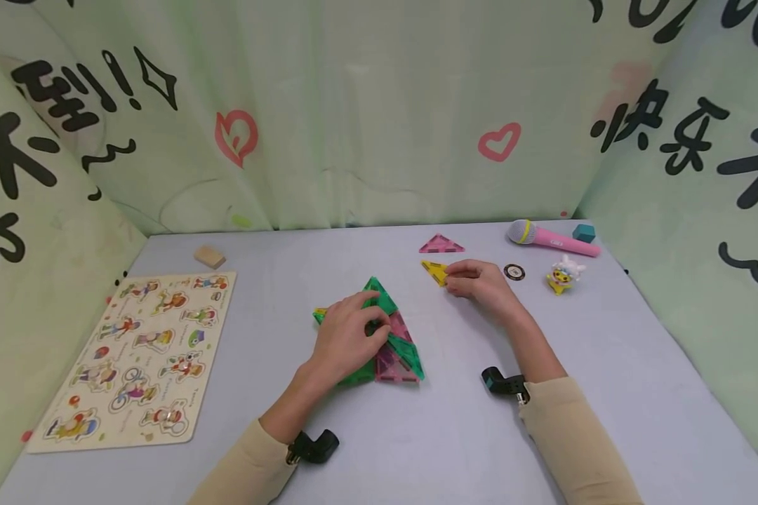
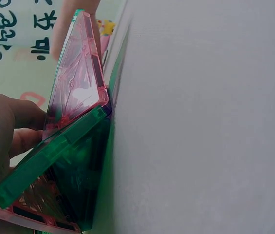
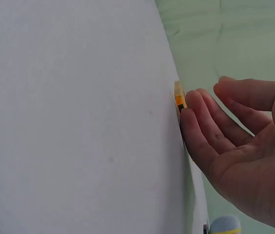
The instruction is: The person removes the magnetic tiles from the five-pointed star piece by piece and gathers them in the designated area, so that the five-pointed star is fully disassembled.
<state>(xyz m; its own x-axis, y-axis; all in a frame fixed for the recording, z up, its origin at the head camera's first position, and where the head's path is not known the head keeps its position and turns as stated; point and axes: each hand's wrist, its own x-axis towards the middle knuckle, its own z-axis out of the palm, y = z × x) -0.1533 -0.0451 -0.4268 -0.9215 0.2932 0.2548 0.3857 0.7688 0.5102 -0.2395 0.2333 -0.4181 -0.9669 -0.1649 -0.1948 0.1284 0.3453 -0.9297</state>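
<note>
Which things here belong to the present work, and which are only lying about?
In use: tile structure, held by left hand; yellow tile, at right hand; loose pink tile, probably.

Lying about: puzzle board, wooden block, microphone, black-and-white disc, small figure, teal block.

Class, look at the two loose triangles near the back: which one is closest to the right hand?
The yellow triangle: the right hand is at its edge, while the pink triangle lies farther back, untouched.

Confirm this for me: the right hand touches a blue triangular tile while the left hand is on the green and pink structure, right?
Not quite: the triangular tile the right hand touches is yellow, not blue, as the head view shows. The left hand is on the green and pink structure.
</note>
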